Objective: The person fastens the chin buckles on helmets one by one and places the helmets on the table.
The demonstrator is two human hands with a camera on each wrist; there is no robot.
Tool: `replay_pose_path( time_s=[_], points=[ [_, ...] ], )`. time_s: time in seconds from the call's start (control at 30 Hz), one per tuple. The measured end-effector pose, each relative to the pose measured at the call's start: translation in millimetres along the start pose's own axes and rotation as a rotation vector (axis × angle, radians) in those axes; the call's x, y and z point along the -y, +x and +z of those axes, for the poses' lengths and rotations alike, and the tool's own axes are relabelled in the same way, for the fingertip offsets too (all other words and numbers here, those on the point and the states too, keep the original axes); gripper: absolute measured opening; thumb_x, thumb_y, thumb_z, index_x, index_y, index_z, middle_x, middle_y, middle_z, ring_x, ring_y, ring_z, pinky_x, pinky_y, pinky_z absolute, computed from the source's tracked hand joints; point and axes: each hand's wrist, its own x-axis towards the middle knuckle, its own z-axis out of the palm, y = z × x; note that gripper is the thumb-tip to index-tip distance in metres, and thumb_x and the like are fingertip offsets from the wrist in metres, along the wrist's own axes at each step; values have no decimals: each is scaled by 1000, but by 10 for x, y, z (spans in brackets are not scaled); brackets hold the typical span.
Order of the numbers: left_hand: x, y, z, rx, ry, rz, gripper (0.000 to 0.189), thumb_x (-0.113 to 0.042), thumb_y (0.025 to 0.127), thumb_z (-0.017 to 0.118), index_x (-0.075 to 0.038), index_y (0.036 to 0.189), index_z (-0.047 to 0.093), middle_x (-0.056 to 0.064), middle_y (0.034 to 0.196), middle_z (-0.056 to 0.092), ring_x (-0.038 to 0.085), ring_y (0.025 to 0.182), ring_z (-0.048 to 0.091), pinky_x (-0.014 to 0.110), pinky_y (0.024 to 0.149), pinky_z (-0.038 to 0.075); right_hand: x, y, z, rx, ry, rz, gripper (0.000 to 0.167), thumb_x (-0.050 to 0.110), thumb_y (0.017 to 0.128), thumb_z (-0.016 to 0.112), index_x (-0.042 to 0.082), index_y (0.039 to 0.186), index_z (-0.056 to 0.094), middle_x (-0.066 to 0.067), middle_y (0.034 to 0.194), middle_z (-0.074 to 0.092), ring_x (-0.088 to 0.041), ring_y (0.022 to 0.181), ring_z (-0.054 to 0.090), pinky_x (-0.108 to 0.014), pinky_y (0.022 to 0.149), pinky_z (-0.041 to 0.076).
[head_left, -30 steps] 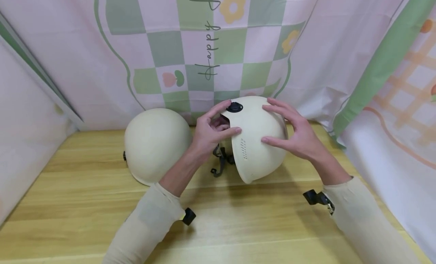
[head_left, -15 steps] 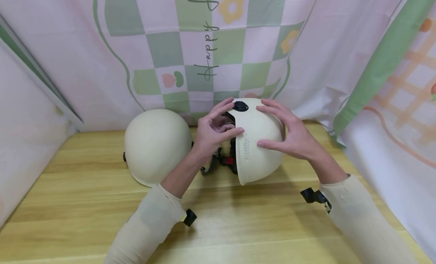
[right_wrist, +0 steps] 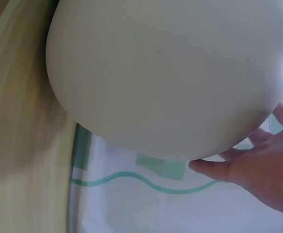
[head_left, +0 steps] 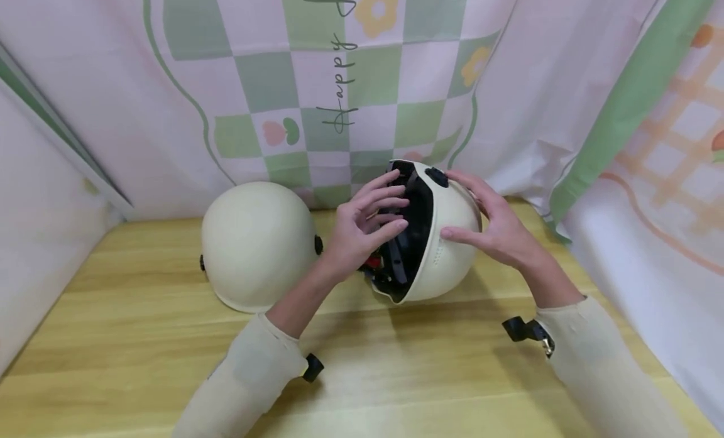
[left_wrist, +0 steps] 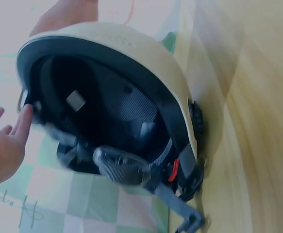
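A cream helmet sits on its side on the table, its black-lined opening facing left in the head view. My right hand grips the shell from the right, thumb on the near side and fingers beyond. In front of the opening is my left hand, fingers spread and loosely bent; its fingertips come near the far rim, and contact is unclear. The left wrist view shows the padded interior, a grey chin strap and a red buckle part. Only smooth shell and part of my right hand fill the right wrist view.
A second cream helmet, dome up, stands on the wooden table left of the first. A printed curtain hangs behind the table, with more cloth at both sides.
The helmet has turned so its opening now shows toward the left and the camera. My left hand has let go of the rim; the right hand still holds the shell.
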Motion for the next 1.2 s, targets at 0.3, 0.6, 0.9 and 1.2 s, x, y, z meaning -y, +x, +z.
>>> replay_pose_path(
  time_s=[0.3,0.6,0.9,1.2],
  points=[
    [-11,-82,-235,-99,58,2,37,15,96,60,20,132,54,27,150,48,51,124,54,42,103,54,-87,-1,-49,-7,116,45,83,10,90,71,15,163,32,-13,166,33,-42,151,28,-70,116,24],
    [2,-160,-395,-139,180,-81,38,11,96,64,14,134,58,25,139,59,42,122,60,50,104,52,-107,-4,-60,-18,82,80,72,19,97,64,19,163,34,-17,163,34,-53,147,29,-68,114,26],
    [12,-207,-498,-176,280,-187,40,8,95,68,10,134,59,25,136,61,44,123,59,47,104,52,-193,-35,-96,-36,130,108,57,14,107,47,13,162,32,-26,157,37,-11,117,58,-16,85,49],
    [22,-276,-617,-185,370,-310,40,2,96,70,7,134,61,22,137,61,37,120,62,44,99,55,-317,-56,-115,-50,251,179,49,20,111,39,21,161,38,-5,142,50,-6,110,60,-23,78,57]
  ],
)
